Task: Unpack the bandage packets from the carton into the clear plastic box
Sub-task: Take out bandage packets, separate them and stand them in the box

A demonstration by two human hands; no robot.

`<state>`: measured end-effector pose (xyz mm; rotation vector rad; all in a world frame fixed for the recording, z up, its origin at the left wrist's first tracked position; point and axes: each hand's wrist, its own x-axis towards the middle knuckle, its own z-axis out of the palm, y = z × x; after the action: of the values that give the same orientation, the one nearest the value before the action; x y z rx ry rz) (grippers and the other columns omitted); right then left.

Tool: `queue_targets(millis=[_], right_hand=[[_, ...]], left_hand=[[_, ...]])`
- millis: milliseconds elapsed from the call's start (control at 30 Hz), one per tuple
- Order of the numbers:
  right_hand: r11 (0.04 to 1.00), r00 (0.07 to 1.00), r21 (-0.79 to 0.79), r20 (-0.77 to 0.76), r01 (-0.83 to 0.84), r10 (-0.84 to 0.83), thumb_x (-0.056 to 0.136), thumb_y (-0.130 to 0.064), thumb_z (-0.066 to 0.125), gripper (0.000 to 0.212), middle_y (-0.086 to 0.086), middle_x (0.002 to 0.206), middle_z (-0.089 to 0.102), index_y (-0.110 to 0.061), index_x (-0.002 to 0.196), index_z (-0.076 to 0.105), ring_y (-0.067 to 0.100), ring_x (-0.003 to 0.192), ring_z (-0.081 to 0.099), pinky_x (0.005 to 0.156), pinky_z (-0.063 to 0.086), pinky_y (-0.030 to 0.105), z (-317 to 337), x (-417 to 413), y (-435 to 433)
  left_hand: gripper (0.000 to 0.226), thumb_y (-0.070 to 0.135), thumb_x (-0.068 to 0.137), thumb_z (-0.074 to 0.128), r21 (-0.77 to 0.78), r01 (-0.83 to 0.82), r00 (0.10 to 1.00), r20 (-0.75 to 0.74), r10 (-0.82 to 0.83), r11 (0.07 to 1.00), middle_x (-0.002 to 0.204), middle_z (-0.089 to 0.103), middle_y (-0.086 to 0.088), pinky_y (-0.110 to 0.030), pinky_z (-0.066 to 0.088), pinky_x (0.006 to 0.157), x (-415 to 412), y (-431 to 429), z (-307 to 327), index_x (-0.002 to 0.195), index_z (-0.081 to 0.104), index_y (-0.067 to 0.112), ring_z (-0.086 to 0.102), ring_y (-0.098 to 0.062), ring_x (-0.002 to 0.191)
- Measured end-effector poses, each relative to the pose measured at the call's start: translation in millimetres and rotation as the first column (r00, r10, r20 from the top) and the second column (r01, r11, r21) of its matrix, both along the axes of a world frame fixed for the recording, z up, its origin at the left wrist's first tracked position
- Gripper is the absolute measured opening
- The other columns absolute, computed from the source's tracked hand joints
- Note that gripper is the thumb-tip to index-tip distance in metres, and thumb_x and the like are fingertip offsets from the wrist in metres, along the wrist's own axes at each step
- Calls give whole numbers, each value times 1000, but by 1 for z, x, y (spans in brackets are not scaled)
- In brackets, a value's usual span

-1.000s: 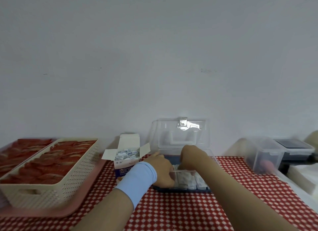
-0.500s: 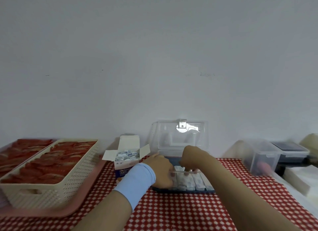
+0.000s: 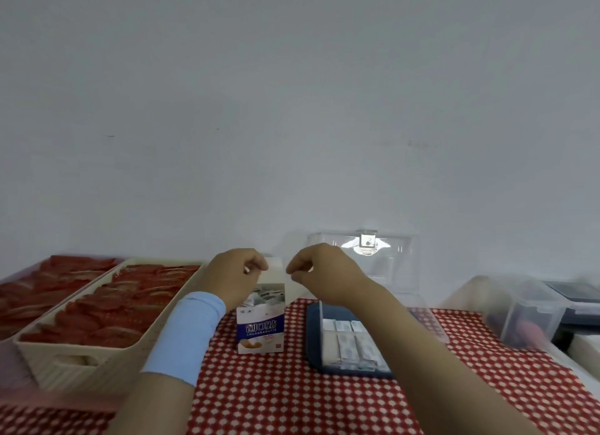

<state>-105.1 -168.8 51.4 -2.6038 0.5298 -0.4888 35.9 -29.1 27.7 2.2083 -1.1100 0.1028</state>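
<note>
Above carton (image 3: 261, 324) — left hand (image 3: 235, 274), right hand (image 3: 324, 272) curled; grip contents unreadable.

"创可贴" on the carton (image 3: 260, 327)

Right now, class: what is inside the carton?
Small white packets fill the open top of the carton. Its printed walls hide how deep the pile goes, and the left hand covers its left edge.

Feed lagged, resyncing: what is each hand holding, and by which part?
The left hand pinches the carton by its raised top flap. The right hand, fingers curled, holds nothing visible.
</note>
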Motion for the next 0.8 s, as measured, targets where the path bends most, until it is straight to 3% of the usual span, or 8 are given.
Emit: queue_targets(millis=[67,167,300,400,633,800], right_hand=[[998,999,-56,-41,-20,18,94,-25,64,17,-12,108,72,-29,105,76,7,98,65,83,51,25,-3,13,9],[989,994,-146,-109,-19,3,96,-26,62,19,-11,112,72,-31,108,76,10,99,65,84,53,27,-12,31,16],[967,976,-254,-215,-21,-35,94,-29,63,19,-8,108,73,-34,108,76,16,98,66,88,55,34,-25,51,18],[938,957,-343,-284,-43,-60,92,-32,65,18,-6,106,72,-35,106,76,17,96,64,88,53,34,-31,59,16],[877,968,-479,-231,-23,-101,93,-28,64,16,-4,103,69,-30,105,74,19,95,60,84,42,33,-44,71,11],[890,984,-456,-163,-15,-67,95,-29,61,16,-10,104,69,-37,104,72,16,98,60,88,41,33,-48,66,9]], left_hand=[[28,24,91,58,49,-29,999,-41,31,998,95,66,17,-30,53,87,9,9,-8,77,64,48,60,0,85],[18,31,91,61,119,-16,999,-39,21,993,99,64,19,-27,50,89,12,14,-15,84,65,47,58,2,88],[22,27,94,61,146,34,999,2,-34,989,97,54,16,-7,33,68,16,12,-24,113,70,34,50,0,86],[25,26,93,63,113,60,998,-41,-56,992,100,55,17,-7,31,66,21,10,-26,116,70,33,49,2,86],[28,27,90,66,105,82,993,-91,-72,991,101,58,18,-2,29,64,26,8,-25,117,69,34,50,5,82],[28,29,90,67,132,85,994,-81,-75,988,94,54,21,-3,29,64,27,9,-23,117,69,35,49,7,80]])
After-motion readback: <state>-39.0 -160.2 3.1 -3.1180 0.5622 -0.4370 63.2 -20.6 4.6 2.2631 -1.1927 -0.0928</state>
